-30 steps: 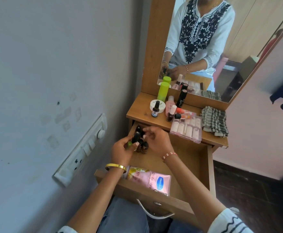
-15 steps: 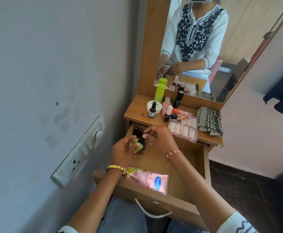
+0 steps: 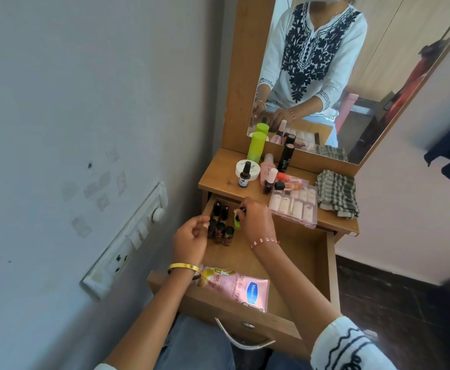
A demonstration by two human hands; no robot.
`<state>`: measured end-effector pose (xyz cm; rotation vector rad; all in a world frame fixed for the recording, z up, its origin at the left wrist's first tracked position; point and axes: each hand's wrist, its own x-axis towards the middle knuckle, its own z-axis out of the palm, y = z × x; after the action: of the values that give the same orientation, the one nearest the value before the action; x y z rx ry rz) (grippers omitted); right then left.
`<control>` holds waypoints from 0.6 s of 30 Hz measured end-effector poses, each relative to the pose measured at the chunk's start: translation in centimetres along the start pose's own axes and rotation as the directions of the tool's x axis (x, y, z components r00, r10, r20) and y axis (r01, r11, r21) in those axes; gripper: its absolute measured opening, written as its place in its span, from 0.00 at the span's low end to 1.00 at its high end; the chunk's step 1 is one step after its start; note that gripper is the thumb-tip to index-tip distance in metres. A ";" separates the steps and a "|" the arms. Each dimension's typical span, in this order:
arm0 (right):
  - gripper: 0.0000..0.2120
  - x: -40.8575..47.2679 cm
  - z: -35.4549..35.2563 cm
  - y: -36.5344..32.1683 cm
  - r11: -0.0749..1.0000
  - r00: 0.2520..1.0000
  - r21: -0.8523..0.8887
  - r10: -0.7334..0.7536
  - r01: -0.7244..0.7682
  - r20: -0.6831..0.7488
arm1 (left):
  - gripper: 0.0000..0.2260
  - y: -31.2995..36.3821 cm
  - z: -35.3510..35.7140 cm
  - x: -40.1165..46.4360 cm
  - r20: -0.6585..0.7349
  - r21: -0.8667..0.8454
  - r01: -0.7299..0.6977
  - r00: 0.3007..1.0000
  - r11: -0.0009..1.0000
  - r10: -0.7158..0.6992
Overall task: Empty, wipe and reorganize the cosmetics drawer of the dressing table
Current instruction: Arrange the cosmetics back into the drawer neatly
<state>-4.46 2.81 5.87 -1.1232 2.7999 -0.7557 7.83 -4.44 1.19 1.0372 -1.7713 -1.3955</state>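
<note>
The wooden drawer (image 3: pixel 309 265) of the dressing table is pulled out. Several dark nail polish bottles (image 3: pixel 220 222) stand in its back left corner. My right hand (image 3: pixel 254 221) pinches a small green nail polish bottle (image 3: pixel 236 219) just right of that cluster. My left hand (image 3: pixel 190 243), with a gold bangle on the wrist, hovers at the left side of the bottles, its fingers curled and apart and nothing visibly in them. A pink lotion tube (image 3: pixel 236 288) lies at the drawer's front.
The tabletop (image 3: pixel 218 177) holds a green bottle (image 3: pixel 256 146), a white jar (image 3: pixel 248 169), a black tube (image 3: pixel 285 157), small bottles, a clear box of nail tips (image 3: pixel 294 206) and a checked cloth (image 3: pixel 337 193). A switchboard (image 3: pixel 130 236) sits on the left wall. A mirror stands behind.
The green bottle has passed from between both hands into my right hand alone and moved right of the cluster. My left hand has drawn back a little.
</note>
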 end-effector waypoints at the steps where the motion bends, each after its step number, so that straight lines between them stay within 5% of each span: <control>1: 0.08 0.2 0.4 0.0 1.000 0.999 0.005 0.023 -0.023 0.027 | 0.08 0.0 0.0 0.0 -0.002 -0.003 0.003 1.000 1.000 -0.003; 18: 0.07 2.1 4.1 0.7 0.948 0.971 0.213 0.222 -0.237 0.089 | 0.09 0.4 -0.1 0.1 -0.007 -0.010 0.018 1.000 1.000 -0.018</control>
<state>-5.61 0.16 2.25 -0.7553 2.6476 -0.9596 7.75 -4.52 1.58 1.0542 -1.7520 -1.4088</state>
